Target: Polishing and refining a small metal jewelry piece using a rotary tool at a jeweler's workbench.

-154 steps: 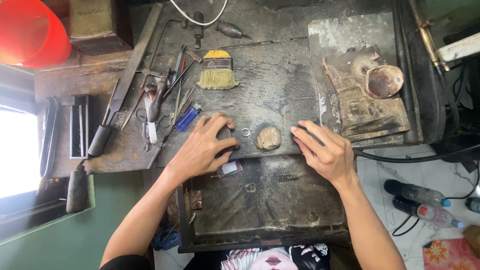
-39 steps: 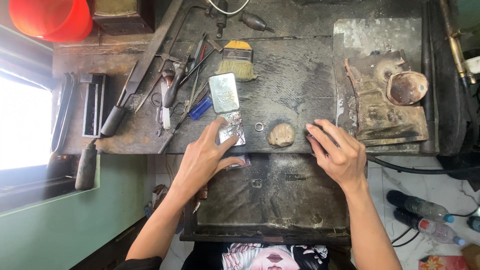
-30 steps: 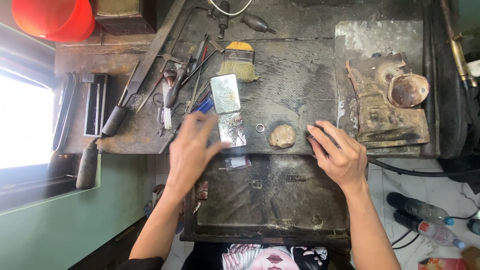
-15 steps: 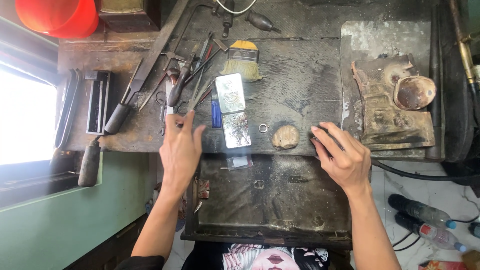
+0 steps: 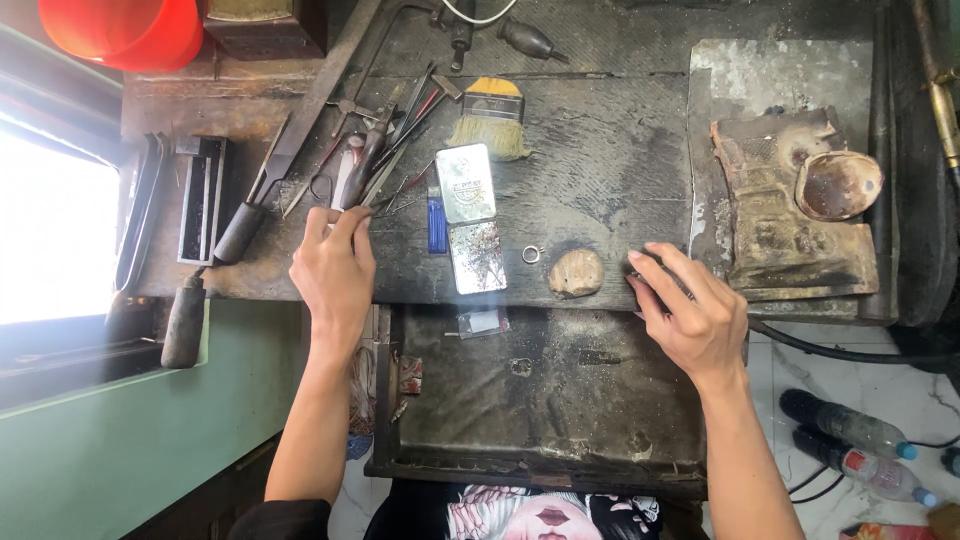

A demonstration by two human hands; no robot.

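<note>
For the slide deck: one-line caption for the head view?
Left hand reaches the tool pile; right hand rests beside a small ring on the sooty workbench.

Small metalwork workshop, scorched workbench [image 5: 600,180], files and pliers [image 5: 375,160], brush [image 5: 490,120]

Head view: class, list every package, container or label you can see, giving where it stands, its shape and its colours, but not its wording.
Open hinged tin: bench centre, flat rectangle, silver.
Small clear bag: drawer's top edge, below the tin, with a white label.
Two plastic bottles: floor, lower right, clear, with blue caps.
Red bucket: upper left corner, round.
</note>
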